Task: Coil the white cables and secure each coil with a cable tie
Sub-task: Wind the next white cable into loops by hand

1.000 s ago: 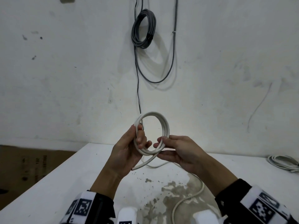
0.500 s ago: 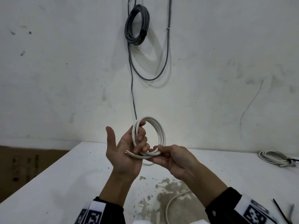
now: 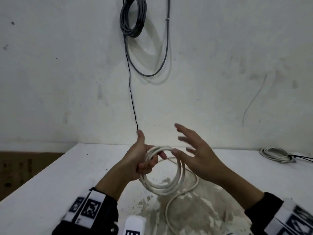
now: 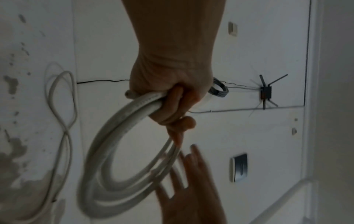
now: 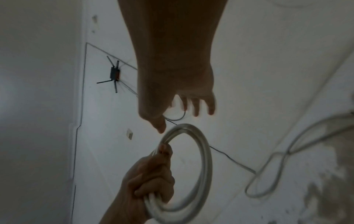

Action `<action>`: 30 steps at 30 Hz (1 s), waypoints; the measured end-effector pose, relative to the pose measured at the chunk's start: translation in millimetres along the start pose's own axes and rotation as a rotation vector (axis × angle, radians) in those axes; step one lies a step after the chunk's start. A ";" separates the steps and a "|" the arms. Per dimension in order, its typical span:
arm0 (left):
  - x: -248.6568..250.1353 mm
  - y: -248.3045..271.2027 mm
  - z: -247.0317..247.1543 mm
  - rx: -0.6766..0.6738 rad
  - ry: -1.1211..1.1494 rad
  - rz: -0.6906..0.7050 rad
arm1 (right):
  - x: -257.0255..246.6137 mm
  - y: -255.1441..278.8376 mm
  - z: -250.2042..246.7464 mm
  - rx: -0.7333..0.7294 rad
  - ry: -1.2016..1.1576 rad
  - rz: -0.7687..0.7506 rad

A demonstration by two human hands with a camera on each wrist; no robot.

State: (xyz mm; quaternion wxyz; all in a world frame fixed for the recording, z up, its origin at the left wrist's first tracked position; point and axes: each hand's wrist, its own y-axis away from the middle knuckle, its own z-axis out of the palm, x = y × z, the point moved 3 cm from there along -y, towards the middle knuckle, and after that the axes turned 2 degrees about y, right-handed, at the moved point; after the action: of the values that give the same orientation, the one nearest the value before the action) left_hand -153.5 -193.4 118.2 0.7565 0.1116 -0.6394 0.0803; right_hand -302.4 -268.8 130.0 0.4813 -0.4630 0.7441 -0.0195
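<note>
A white cable wound into a coil (image 3: 179,175) is gripped on its left side by my left hand (image 3: 146,164), fingers curled round the bunched strands and thumb pointing up. The left wrist view shows the same fist (image 4: 172,106) round the coil (image 4: 107,151). My right hand (image 3: 194,150) hovers just right of the coil with fingers spread and holds nothing. Its thumb tip is close to the coil's top. The cable's loose tail (image 3: 169,206) trails from the coil over the table towards me. From the right wrist, the open right hand (image 5: 184,106) is above the coil (image 5: 207,159).
The white table (image 3: 50,184) has a stained patch (image 3: 194,214) under the hands. A second coiled white cable (image 3: 274,155) lies at the far right by the wall. A grey coil (image 3: 133,19) hangs on the wall. Brown cardboard (image 3: 17,167) is left of the table.
My right hand has let go of the coil and opened, moving up and to the right. My left hand has closed round the coil, which has dropped lower and tilted flatter.
</note>
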 end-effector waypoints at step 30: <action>2.6 -3.3 58.3 -0.214 -0.274 -0.040 | 7.6 24.9 -6.3 0.138 -0.279 -0.140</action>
State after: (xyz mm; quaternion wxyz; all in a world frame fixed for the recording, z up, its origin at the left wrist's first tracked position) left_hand -207.6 -212.4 129.7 0.6713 0.0531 -0.7390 -0.0193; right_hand -324.6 -262.6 116.3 0.6078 -0.4779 0.6330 -0.0395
